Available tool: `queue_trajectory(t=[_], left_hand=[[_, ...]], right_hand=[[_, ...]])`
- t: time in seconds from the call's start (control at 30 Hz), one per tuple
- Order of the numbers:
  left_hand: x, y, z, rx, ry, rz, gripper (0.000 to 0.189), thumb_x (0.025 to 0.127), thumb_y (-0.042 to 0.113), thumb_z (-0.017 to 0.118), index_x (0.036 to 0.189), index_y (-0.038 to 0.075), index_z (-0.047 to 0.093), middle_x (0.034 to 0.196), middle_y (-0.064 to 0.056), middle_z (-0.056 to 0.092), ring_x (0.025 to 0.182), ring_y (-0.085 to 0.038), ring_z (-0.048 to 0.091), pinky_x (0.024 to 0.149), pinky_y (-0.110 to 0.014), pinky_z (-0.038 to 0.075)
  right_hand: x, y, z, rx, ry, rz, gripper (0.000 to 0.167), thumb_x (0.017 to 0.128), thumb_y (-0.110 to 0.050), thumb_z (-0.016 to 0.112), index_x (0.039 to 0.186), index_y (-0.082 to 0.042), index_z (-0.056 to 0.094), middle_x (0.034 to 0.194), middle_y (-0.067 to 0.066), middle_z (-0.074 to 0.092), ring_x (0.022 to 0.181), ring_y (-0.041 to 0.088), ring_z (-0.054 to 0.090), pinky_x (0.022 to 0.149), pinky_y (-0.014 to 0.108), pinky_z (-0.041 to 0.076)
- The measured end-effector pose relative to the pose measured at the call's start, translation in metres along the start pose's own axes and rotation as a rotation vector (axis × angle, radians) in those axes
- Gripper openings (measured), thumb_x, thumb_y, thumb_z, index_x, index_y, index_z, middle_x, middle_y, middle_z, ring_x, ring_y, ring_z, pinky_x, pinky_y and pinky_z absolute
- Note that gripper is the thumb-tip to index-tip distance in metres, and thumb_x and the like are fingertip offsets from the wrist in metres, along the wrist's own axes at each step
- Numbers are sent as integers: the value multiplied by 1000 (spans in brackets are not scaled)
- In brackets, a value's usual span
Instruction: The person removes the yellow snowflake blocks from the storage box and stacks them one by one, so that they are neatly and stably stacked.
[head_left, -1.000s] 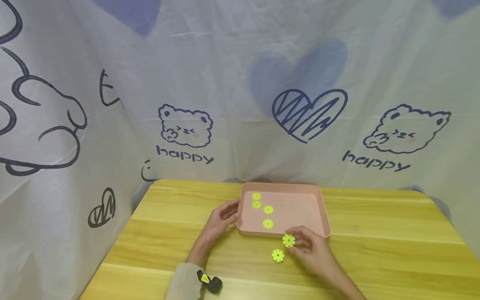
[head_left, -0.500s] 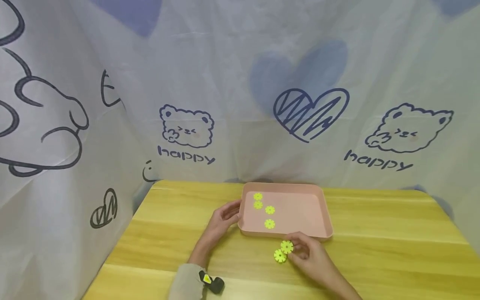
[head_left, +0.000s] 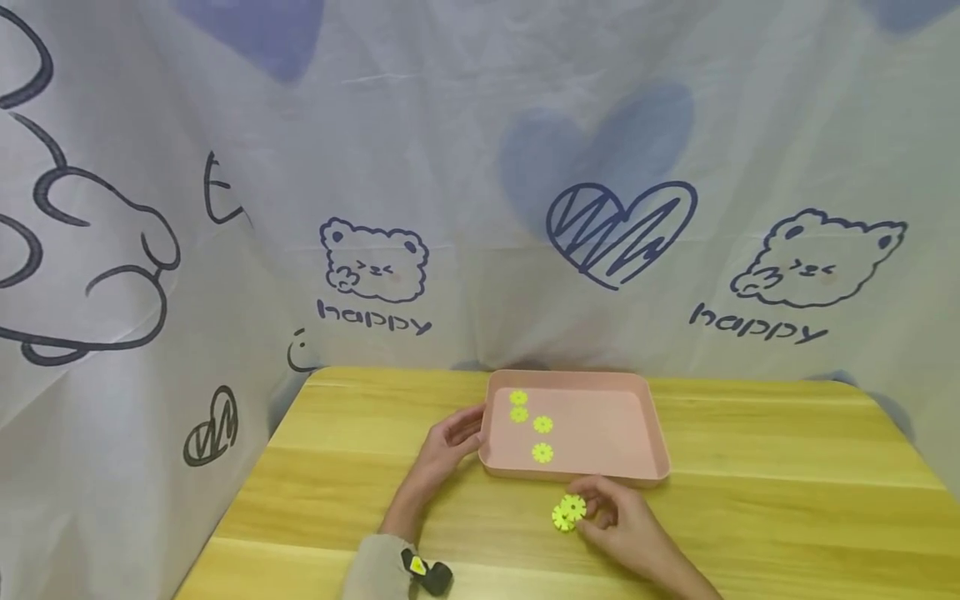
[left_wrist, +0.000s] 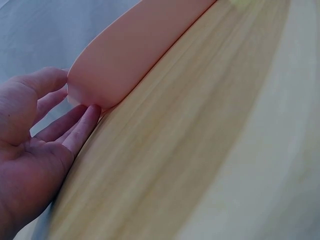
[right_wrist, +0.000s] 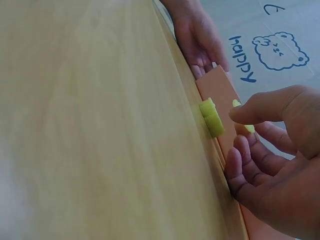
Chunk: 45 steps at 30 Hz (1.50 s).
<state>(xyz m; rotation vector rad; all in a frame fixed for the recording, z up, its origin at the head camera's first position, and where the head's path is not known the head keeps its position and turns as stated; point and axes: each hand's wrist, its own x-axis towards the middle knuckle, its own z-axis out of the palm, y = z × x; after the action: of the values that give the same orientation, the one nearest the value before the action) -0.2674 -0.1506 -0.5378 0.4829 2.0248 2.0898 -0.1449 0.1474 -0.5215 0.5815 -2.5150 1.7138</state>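
Note:
My right hand (head_left: 626, 529) pinches a yellow-green notched interlocking disc (head_left: 574, 506) between thumb and fingers, close to the front of the pink tray (head_left: 652, 433). In the head view it overlaps a second notched disc (head_left: 560, 520) lower on its left. The right wrist view has the held disc (right_wrist: 248, 124) edge-on, beside yellow-green pieces (right_wrist: 212, 118) in front of the tray wall. My left hand (head_left: 444, 446) touches the tray's left end with its fingers loosely extended. Seen from the left wrist, the fingertips (left_wrist: 92, 110) rest against the outer wall near the bottom.
Several yellow-green discs (head_left: 542, 452) lie apart in the left half of the tray. The tray sits near the back of the wooden table (head_left: 780, 475). A white printed curtain (head_left: 480, 275) hangs behind and to the left.
My right hand has moved the held disc down and slightly left, from beside the second disc to overlapping it. My left hand stays at the tray.

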Motion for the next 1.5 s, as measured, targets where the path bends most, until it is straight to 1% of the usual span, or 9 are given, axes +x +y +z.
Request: queue_trajectory(t=[0.13,0.33,0.5,0.63,0.87,0.97,1.1,1.33,1.5], left_hand=[[0,-1,1,-6,1,0,51,102,0,61,150,-5,45,153,-24,47,141,-37,47,107,-28,48],[1,-1,1,1,3,-1,50,102,0,60,150,-5,45,153,-24,47,141,-38,47,107,-29,48],[2,-3,0,17,-8,17,50,103,-1,59,150,-7,44,153,-26,46,141,-40,46,108,-30,48],[1,-4,-1,15,-1,21,49,103,-2,58,149,-7,45,152,-26,47,140,-40,47,108,-30,48],[-1,-5,0,7,16,10,49,102,-1,60,149,-5,47,152,-23,49,139,-37,49,107,-29,48],[0,-5,-1,2,11,11,49,102,-2,60,149,-7,46,152,-25,48,139,-39,48,107,-29,48],[-1,-3,-1,1,13,3,49,102,-2,60,149,-6,47,151,-24,49,139,-38,48,107,-29,49],[-1,-1,-1,-4,17,-11,50,101,-2,61,149,-5,47,152,-23,48,140,-37,48,106,-27,48],[-1,-2,-1,-7,10,1,51,101,-1,61,149,-6,46,152,-24,48,140,-38,48,108,-28,47]], right_hand=[[0,2,2,-18,-4,-11,38,79,6,78,115,-4,69,88,5,59,68,8,55,57,23,54],[0,5,5,-69,21,-60,36,78,3,81,111,-6,71,88,1,61,71,14,56,56,23,52],[-1,7,7,-65,34,-88,35,78,0,84,110,-6,72,91,0,63,73,14,55,56,23,50],[-2,8,9,-63,37,-94,35,78,-1,85,110,-6,73,93,1,65,73,15,55,56,25,51],[-1,8,9,-79,20,-65,34,78,-2,86,109,-6,73,96,0,64,74,14,54,57,24,50],[-1,8,9,-80,16,-67,34,78,-3,86,109,-6,73,97,0,66,74,13,54,56,23,50],[-1,7,10,-89,21,-73,35,78,-4,87,109,-7,73,96,-1,66,74,13,54,57,23,50],[0,3,11,-91,17,-6,34,78,-9,88,108,-8,72,94,-2,63,74,12,52,58,22,48],[1,0,11,-106,26,25,34,77,-10,89,107,-9,72,92,-1,61,74,12,52,60,22,48]])
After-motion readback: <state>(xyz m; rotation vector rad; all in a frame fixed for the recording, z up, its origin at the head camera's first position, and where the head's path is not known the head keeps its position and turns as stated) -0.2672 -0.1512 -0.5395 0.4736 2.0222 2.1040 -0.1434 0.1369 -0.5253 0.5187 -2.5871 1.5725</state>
